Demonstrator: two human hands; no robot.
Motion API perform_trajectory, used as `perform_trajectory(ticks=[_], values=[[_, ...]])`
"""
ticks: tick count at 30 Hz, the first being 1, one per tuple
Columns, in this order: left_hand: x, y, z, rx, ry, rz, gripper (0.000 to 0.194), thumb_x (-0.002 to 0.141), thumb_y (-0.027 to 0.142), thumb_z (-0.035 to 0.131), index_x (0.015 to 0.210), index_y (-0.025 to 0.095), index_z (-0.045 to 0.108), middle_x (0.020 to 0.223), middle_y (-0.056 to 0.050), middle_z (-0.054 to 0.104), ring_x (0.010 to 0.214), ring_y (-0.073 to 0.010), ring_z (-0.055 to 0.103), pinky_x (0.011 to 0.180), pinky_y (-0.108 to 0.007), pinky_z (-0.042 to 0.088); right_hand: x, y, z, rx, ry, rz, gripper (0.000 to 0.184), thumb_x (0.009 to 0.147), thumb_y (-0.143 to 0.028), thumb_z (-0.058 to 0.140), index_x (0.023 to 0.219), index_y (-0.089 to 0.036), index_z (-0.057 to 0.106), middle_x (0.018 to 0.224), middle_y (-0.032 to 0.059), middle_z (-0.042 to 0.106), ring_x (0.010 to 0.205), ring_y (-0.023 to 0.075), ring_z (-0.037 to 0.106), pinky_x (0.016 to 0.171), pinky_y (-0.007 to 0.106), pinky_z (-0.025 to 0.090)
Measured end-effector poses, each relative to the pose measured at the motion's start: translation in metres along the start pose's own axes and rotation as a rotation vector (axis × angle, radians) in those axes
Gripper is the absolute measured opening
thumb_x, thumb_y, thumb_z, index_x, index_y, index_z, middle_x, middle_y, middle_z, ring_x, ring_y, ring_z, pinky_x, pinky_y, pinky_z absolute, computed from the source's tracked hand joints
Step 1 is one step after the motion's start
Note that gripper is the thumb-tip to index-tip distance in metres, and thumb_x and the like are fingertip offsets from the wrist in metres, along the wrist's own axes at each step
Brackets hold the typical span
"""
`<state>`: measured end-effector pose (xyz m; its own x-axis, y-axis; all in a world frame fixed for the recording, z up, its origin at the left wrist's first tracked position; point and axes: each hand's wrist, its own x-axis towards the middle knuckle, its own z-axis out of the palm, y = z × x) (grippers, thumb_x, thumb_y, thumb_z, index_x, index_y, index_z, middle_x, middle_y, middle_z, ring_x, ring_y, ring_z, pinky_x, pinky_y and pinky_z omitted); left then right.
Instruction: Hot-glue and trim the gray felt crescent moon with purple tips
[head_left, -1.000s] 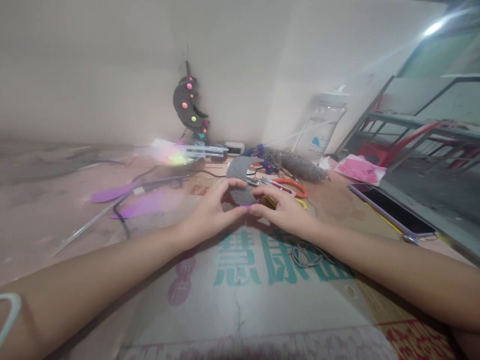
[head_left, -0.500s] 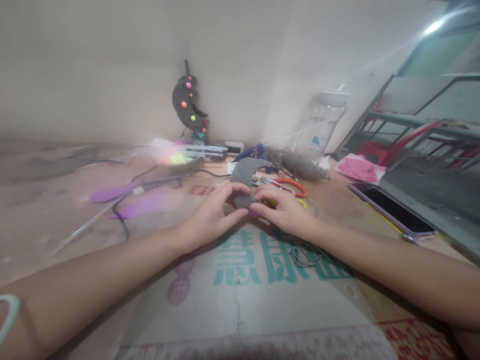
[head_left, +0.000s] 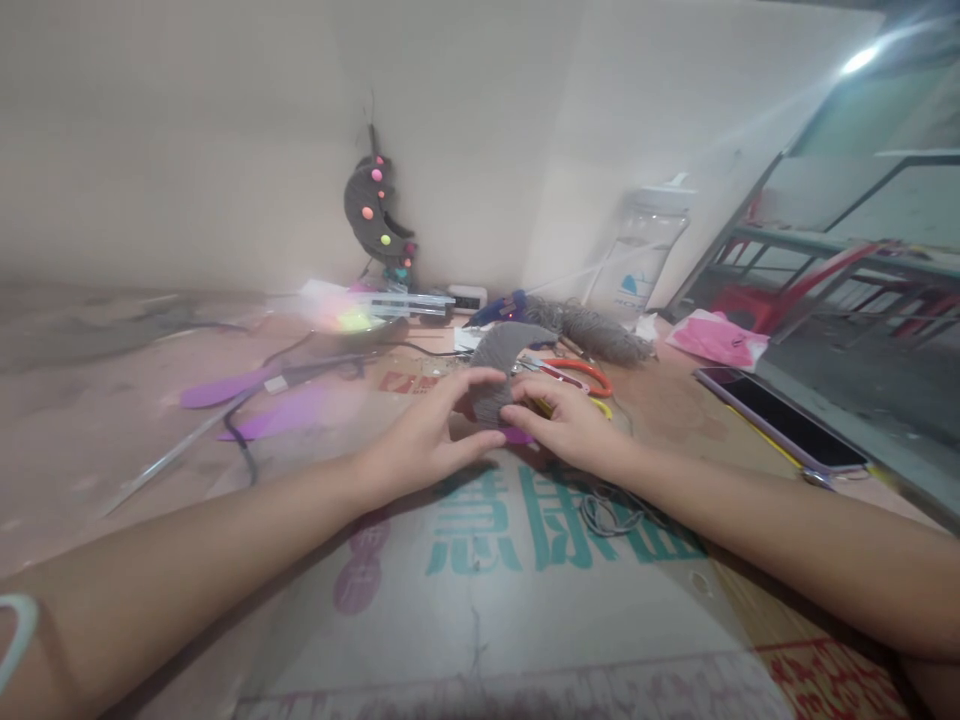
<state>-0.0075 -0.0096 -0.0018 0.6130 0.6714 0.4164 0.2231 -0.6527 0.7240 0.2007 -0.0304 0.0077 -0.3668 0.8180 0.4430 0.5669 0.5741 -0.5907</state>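
A grey crescent moon wound with yarn (head_left: 496,352) is held upright between my two hands above the cardboard. My left hand (head_left: 431,425) curves around its lower left side, index finger across it and thumb low near the bottom tip. My right hand (head_left: 562,420) pinches the lower right edge between thumb and fingers. A bit of purple (head_left: 517,435) shows under the crescent, partly hidden by the fingers. Just behind the right hand lie orange-handled scissors (head_left: 600,378) and a yellow handle (head_left: 604,408).
A finished-looking grey crescent with coloured pompoms (head_left: 367,212) leans on the wall. Behind my hands are a blue glue gun (head_left: 499,308), a grey yarn bundle (head_left: 600,335) and a water bottle (head_left: 645,250). A phone (head_left: 780,420) lies right; purple pieces (head_left: 221,388) and cables lie left.
The crescent has shifted slightly right and tilted a little, its upper tip reaching further right. The left thumb and index finger have spread slightly; the right hand has hardly moved.
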Motion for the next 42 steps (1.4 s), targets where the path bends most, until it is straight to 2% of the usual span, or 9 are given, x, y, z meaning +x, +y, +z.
perform_trajectory(ticks=[4,7,9,11,17,22,29,34,42], values=[[0.002,-0.006,0.001,-0.165,0.076,-0.078,0.082,0.086,0.034,0.065,0.153,0.026,0.017,0.124,-0.009,0.058,0.099,-0.0187,0.062,0.085,-0.031,0.052,0.0,-0.002,0.0,-0.011,0.013,0.002,0.021,0.088,-0.029,0.058,0.07,-0.019,0.058,0.078,0.0018,0.061,0.076,0.0157,0.056,0.075,0.029,0.042],[0.006,-0.006,-0.001,-0.178,0.092,-0.14,0.07,0.084,0.034,0.067,0.145,0.02,0.036,0.108,-0.007,0.066,0.094,-0.0193,0.063,0.084,-0.031,0.051,-0.001,-0.002,0.001,-0.01,-0.003,0.035,0.02,0.088,-0.028,0.059,0.071,-0.018,0.06,0.078,0.002,0.062,0.075,0.0154,0.056,0.073,0.028,0.042],[0.008,-0.004,-0.002,-0.157,0.059,-0.161,0.044,0.085,0.034,0.064,0.124,0.016,0.057,0.103,-0.006,0.068,0.09,-0.0187,0.063,0.08,-0.029,0.05,-0.001,-0.001,0.001,-0.004,-0.007,0.048,0.018,0.088,-0.027,0.06,0.072,-0.018,0.06,0.079,0.0023,0.062,0.077,0.0157,0.057,0.073,0.028,0.042],[0.009,0.0,-0.004,-0.132,0.033,-0.17,0.029,0.087,0.036,0.06,0.106,0.015,0.065,0.096,-0.004,0.069,0.085,-0.0178,0.062,0.076,-0.027,0.049,0.0,-0.001,0.001,0.005,-0.009,0.037,0.019,0.088,-0.027,0.059,0.072,-0.018,0.059,0.079,0.0019,0.061,0.077,0.0153,0.056,0.073,0.027,0.042],[0.01,0.005,-0.007,-0.119,0.004,-0.165,0.03,0.092,0.039,0.051,0.081,0.015,0.065,0.076,0.001,0.064,0.076,-0.0147,0.058,0.071,-0.022,0.044,0.0,-0.004,-0.002,0.032,-0.03,0.0,0.034,0.097,-0.031,0.044,0.065,-0.019,0.048,0.066,-0.0013,0.051,0.065,0.0128,0.048,0.063,0.026,0.037],[0.009,0.005,-0.007,-0.089,0.006,-0.184,0.039,0.093,0.041,0.046,0.064,0.016,0.055,0.063,0.003,0.054,0.064,-0.0123,0.05,0.063,-0.022,0.04,-0.002,-0.003,-0.001,0.016,0.041,0.086,0.022,0.091,-0.033,0.055,0.073,-0.019,0.055,0.067,-0.0027,0.054,0.065,0.013,0.049,0.062,0.025,0.036],[0.009,0.004,-0.006,-0.106,0.019,-0.175,0.031,0.09,0.041,0.052,0.078,0.016,0.063,0.075,0.0,0.063,0.073,-0.0149,0.056,0.068,-0.023,0.043,-0.002,-0.006,-0.002,0.002,0.034,0.073,0.028,0.092,-0.032,0.053,0.068,-0.019,0.052,0.065,-0.0028,0.052,0.064,0.0124,0.048,0.062,0.025,0.035],[0.011,-0.001,-0.005,-0.204,0.033,-0.189,0.028,0.091,0.041,0.053,0.09,0.015,0.066,0.087,-0.002,0.068,0.082,-0.0168,0.061,0.077,-0.025,0.046,-0.002,-0.008,-0.005,0.063,0.007,0.071,0.038,0.098,-0.035,0.039,0.064,-0.02,0.045,0.062,-0.0021,0.048,0.062,0.0126,0.045,0.061,0.025,0.036],[0.011,-0.001,-0.006,-0.185,0.05,-0.217,0.028,0.091,0.041,0.054,0.087,0.015,0.065,0.082,-0.001,0.066,0.076,-0.0153,0.058,0.074,-0.025,0.045,-0.001,-0.008,-0.002,0.085,0.032,0.137,0.019,0.09,-0.033,0.053,0.08,-0.018,0.06,0.074,-0.0001,0.059,0.069,0.0141,0.053,0.064,0.025,0.041]])
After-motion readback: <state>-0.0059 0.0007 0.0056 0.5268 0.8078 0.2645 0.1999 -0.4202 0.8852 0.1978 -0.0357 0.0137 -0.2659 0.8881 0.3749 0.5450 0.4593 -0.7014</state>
